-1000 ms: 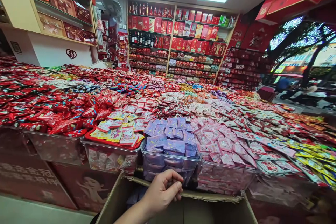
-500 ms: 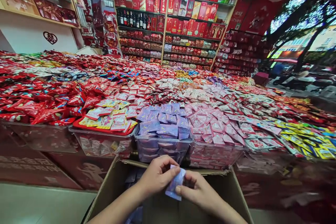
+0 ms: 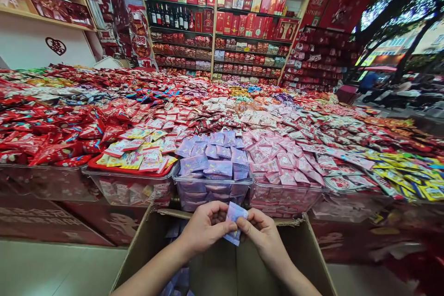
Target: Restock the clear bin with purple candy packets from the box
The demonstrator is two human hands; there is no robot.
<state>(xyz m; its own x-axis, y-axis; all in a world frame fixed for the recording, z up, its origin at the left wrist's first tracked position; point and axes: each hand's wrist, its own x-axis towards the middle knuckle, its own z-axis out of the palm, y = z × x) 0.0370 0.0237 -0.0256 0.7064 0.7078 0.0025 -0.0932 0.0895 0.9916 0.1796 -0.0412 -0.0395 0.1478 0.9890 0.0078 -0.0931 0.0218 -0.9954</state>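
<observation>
Between my two hands is a small purple candy packet (image 3: pixel 236 215), tilted, above an opened cardboard box (image 3: pixel 314 245). My left hand (image 3: pixel 204 229) pinches its left edge between thumb and fingers. On its right side my right hand (image 3: pixel 265 236) grips it the same way, thumb on the front face. More purple packets (image 3: pixel 178 282) lie inside the box at its left side, partly hidden by my left forearm. Just beyond the box stands a clear plastic bin (image 3: pixel 211 189) heaped with matching purple packets (image 3: pixel 217 166).
A bin of pink packets (image 3: pixel 284 162) adjoins on the right, a red-rimmed bin (image 3: pixel 128 171) of yellow and pink ones on the left. Heaps of red packets (image 3: pixel 69 134) and yellow packets (image 3: pixel 412 175) spread across the display. Shelves (image 3: pixel 215 23) of boxes and bottles stand behind.
The packet has risen slightly and turned in my fingers, and both hands still hold it. My view has tipped down a little, so the shelves sit higher.
</observation>
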